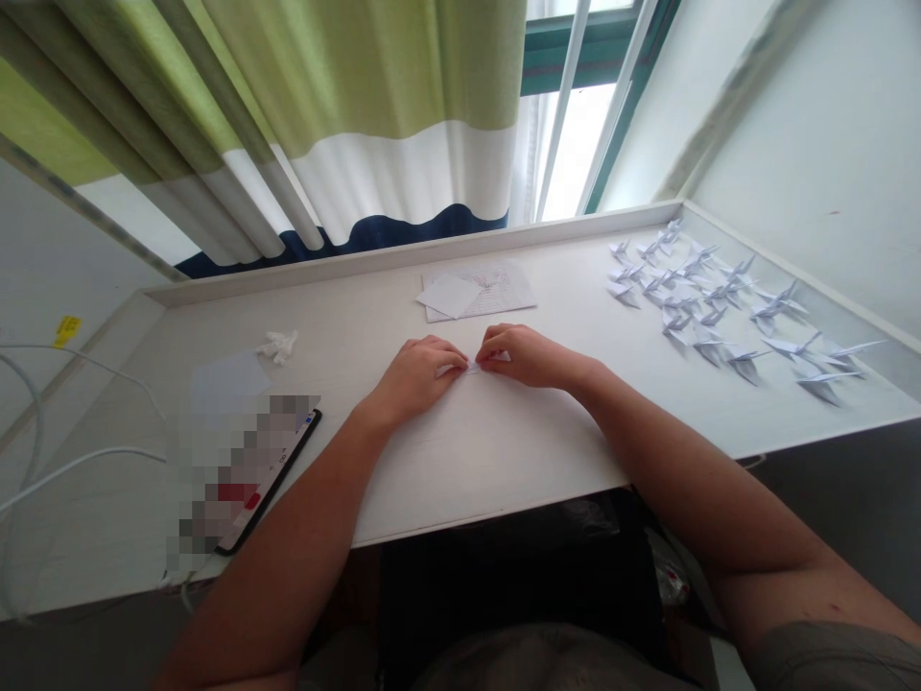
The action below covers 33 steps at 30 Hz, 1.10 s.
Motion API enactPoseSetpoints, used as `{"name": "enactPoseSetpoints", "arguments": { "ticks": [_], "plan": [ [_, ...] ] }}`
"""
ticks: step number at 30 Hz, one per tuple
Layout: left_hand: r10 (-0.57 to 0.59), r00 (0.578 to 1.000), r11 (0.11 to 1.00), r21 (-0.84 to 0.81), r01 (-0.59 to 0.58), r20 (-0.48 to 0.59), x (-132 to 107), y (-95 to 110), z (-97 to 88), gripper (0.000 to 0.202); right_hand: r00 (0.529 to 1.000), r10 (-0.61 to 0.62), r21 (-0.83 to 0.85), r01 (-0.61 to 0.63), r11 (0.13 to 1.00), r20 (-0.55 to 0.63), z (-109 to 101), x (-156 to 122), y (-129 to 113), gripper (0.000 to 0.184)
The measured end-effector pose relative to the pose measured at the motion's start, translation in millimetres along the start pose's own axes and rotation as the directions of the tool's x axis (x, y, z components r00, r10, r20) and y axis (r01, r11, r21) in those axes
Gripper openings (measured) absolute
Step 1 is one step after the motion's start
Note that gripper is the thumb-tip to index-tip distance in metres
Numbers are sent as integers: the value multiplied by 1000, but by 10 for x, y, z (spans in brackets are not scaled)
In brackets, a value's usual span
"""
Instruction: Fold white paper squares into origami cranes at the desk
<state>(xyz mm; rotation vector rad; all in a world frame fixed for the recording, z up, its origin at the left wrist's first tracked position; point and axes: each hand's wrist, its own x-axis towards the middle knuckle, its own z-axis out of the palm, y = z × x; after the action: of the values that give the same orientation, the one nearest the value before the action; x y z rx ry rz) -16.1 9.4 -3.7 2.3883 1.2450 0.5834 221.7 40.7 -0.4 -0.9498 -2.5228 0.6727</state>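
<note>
My left hand (418, 372) and my right hand (519, 352) meet at the middle of the white desk (504, 451). Both pinch a small folded piece of white paper (475, 366) that lies flat on the desk between their fingertips. The fingers of each hand are pressed together on it, and most of the paper is hidden under them. A short way behind the hands lies a small stack of white paper sheets (475, 291).
Several folded white paper cranes (709, 302) stand in rows at the right of the desk. A crumpled white scrap (278, 345) lies to the left. A phone (251, 475) sits near the front left edge, with white cables (43, 461) beside it. Curtains and a window are behind.
</note>
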Motion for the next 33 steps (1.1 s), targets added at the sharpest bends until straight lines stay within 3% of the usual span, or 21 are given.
{"name": "enactPoseSetpoints", "arguments": {
  "ticks": [20,33],
  "plan": [
    [-112,991,980,-175,97,-77,18,-5,103,12,999,44,42,-44,998,-8,46,21,4,14],
    [-137,987,979,-165,121,-86,21,9,132,10,993,110,42,-108,993,-31,84,35,9,13]
  ]
}}
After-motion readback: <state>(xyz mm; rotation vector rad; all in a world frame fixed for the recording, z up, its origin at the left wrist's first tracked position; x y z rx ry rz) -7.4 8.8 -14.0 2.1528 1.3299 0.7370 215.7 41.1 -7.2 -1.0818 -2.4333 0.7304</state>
